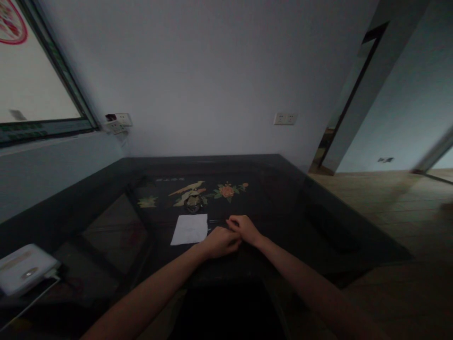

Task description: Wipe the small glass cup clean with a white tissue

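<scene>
My left hand (222,242) rests over the dark table near its front edge, its fingers curled closed and the knuckles facing up. Against it lies my right hand (246,228), also closed, with bent fingers touching or overlapping the left hand's far side. Whatever the fingers may hold is hidden and too dim to make out. Just left of my left hand a white sheet of paper or tissue (190,229) lies flat. Beyond the sheet stands a round, clear glass-like dish (193,203).
The glossy dark tabletop (283,189) bears a printed bird and flower picture (226,191). A white box-shaped device (28,268) with a cable sits at the left. Wall sockets (285,119) are behind the table, a window (38,71) at upper left, and a doorway (339,113) at right.
</scene>
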Tool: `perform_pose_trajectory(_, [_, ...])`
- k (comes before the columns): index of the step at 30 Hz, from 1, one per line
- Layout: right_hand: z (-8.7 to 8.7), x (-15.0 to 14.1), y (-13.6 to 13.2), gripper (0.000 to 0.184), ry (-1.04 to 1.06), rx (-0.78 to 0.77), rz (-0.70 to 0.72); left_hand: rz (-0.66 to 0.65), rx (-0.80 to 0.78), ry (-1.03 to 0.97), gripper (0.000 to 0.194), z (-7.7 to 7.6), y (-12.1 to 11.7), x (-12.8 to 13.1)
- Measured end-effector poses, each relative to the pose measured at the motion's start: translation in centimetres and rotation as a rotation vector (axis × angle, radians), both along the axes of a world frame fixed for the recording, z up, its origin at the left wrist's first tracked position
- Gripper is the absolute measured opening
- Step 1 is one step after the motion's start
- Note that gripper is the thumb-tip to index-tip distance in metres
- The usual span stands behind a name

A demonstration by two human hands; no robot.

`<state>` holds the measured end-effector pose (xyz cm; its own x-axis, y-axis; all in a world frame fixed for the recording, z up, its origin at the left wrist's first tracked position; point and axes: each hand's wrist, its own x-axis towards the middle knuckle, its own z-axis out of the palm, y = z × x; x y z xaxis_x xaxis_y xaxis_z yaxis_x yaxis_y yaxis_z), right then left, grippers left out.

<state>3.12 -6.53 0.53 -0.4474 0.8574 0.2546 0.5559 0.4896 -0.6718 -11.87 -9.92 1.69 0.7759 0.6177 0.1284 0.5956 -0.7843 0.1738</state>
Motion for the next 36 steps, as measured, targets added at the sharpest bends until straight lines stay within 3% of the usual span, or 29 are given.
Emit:
perform_pose_trajectory(30, [0.2,-0.2,0.2,0.032,-0.056,-0.002,-0.007,0.034,-0.026,0.018,0.02,0.3,-0.3,-0.1])
perform_pose_trajectory(36, [0.5,-0.2,0.3,0.026,-0.075,-0.032,0.0,0.026,-0.044,-0.101,0.019,1.0,-0.3,-0.9])
